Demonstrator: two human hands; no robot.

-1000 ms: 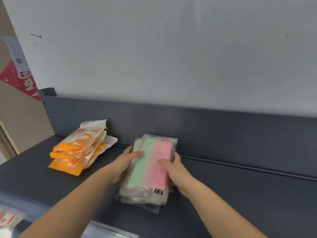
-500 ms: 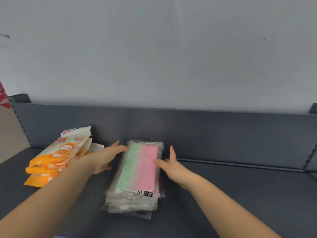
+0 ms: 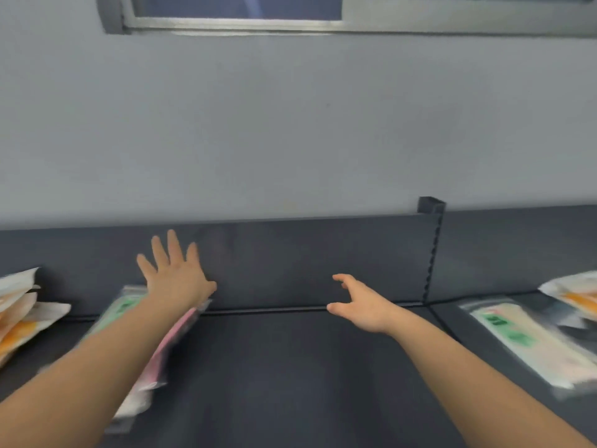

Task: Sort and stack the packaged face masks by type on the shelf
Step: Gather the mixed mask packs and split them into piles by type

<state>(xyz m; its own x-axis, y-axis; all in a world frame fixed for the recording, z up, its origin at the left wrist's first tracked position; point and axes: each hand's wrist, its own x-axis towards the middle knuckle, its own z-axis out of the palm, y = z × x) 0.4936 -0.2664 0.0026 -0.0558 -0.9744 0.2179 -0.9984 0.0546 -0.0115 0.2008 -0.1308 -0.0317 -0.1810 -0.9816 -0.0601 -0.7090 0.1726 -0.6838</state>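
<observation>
A stack of clear packs with green and pink masks [image 3: 151, 360] lies on the dark grey shelf [image 3: 284, 376], mostly hidden under my left forearm. My left hand [image 3: 176, 273] is lifted above the stack's far end, fingers spread and straight, holding nothing. My right hand [image 3: 361, 305] hovers over the bare shelf to the right of the stack, fingers loosely curved, empty. A pile of orange and white mask packs [image 3: 19, 315] sits at the far left. On the right lie a clear pack with green print [image 3: 529, 344] and another orange and white pack [image 3: 571, 292].
The shelf's dark back panel [image 3: 290, 260] rises behind the hands, with a notched upright post [image 3: 431, 250] dividing it from the right section. A grey wall and a window frame [image 3: 232, 24] are above.
Both hands have let go of the green and pink stack and lifted off it. My view has swung up and right, bringing the packs on the right section into sight.
</observation>
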